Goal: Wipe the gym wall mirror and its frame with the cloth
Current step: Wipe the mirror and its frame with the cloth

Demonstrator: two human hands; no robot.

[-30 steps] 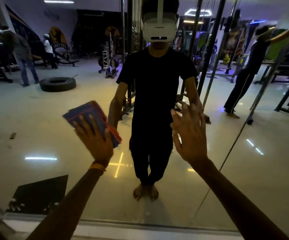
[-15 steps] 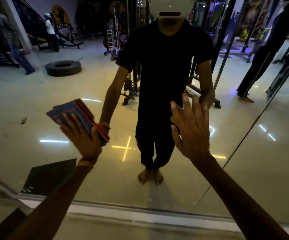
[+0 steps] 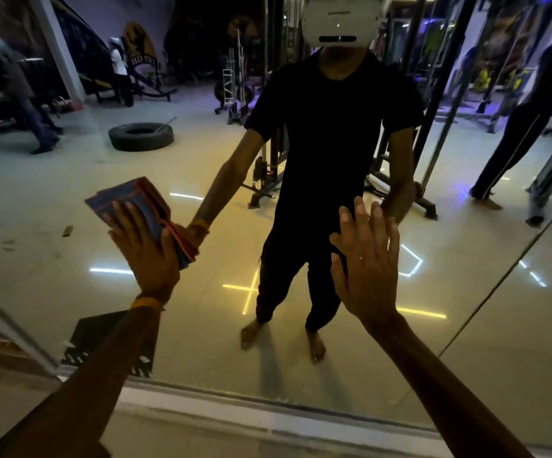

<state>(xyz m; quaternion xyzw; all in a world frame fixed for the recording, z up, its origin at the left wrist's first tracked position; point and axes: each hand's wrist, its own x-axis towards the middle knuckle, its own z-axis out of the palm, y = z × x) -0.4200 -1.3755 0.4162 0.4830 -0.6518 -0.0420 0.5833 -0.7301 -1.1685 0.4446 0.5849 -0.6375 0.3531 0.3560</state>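
Low on the left of the mirror (image 3: 53, 180): folded cloth (image 3: 126, 201) flat on the glass, above the bottom frame (image 3: 268, 418).
Left hand (image 3: 146, 256): fingers straight and spread, pressing the cloth.
Right hand (image 3: 367, 266): fingers wide, palm on bare glass, holding nothing.
Technique: even pressure, overlapping strokes down to the frame; the bracing palm may smear, so wipe there too.

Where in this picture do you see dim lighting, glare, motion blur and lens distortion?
Head view: dim, so the left hand on the cloth and the right hand look dark. Head view: ceiling-light glare streaks the floor reflected in the mirror. Head view: the reflected figure at far left is blurred. Head view: the wide lens slants the bottom frame and leans the pillar.
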